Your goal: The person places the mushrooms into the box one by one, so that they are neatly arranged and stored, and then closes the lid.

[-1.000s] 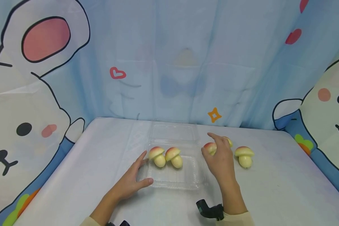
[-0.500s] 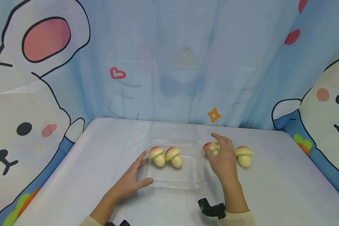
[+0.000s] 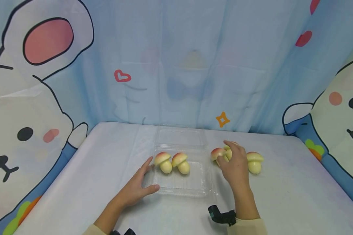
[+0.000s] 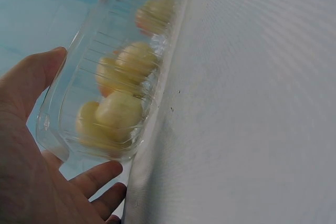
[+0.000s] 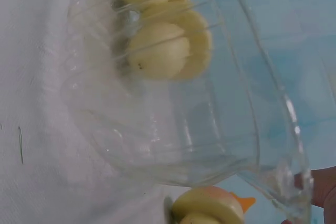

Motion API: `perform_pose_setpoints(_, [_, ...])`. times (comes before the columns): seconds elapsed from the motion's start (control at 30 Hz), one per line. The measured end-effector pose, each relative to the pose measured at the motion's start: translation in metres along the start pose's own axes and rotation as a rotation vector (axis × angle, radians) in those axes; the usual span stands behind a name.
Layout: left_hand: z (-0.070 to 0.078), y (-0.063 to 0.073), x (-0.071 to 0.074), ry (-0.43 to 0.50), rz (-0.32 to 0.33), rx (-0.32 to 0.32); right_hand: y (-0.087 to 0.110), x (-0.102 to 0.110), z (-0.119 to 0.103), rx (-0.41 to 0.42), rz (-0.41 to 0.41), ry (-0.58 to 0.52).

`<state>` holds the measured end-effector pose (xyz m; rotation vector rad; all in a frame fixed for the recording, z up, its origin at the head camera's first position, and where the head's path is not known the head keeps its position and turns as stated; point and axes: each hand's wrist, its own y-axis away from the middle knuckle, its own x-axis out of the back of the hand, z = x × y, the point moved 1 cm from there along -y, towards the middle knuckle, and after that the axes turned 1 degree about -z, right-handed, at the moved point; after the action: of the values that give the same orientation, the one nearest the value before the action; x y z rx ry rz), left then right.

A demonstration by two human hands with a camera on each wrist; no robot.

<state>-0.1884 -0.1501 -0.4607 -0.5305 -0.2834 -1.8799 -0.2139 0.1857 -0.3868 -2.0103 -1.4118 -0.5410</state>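
Note:
A clear plastic clamshell box (image 3: 182, 187) lies with its lid folded back. In its left part sit two yellow mushroom-shaped pieces (image 3: 180, 163) with reddish caps. My left hand (image 3: 135, 189) rests around the box's left front corner; in the left wrist view its thumb (image 4: 50, 64) touches the rim and its fingers extend below the corner. Right of the box, my right hand (image 3: 235, 166) reaches over loose mushroom-shaped pieces, thumb and forefinger apart, its thumb overlapping the reddish-capped mushroom (image 3: 217, 153). Another mushroom (image 3: 228, 152) shows behind, partly hidden by that hand.
One more mushroom-shaped piece (image 3: 255, 163) stands to the right of my right hand. The white-covered table (image 3: 282, 195) ends at the back against a blue cartoon curtain (image 3: 182, 81). The raised lid (image 3: 180, 136) lies toward the table's back edge.
My right hand has shifted slightly to the right over the loose mushrooms, uncovering more of the left and rear ones. The left hand and the box have stayed in place.

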Motion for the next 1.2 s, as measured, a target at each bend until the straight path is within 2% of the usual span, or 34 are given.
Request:
perform_pose_setpoints(0.17, [0.0, 0.0, 0.0, -0.001, -0.002, 0.001, -0.003, -0.002, 0.009, -0.034, -0.024, 0.02])
perform_pose_setpoints(0.4, [0.0, 0.0, 0.0, -0.003, 0.002, 0.012, -0.006, -0.005, 0.023, -0.015, -0.037, 0.024])
perform_pose_setpoints(0.63, [0.003, 0.001, 0.001, -0.005, -0.004, -0.003, -0.008, -0.011, 0.031, -0.036, -0.071, 0.057])
perform_pose_setpoints(0.73, [0.004, 0.001, 0.001, -0.008, -0.005, -0.017, -0.008, -0.013, 0.033, -0.033, -0.071, 0.067])
perform_pose_setpoints(1.2, [0.001, 0.001, 0.001, 0.003, -0.007, -0.004, -0.007, -0.021, 0.04, -0.054, -0.045, 0.089])
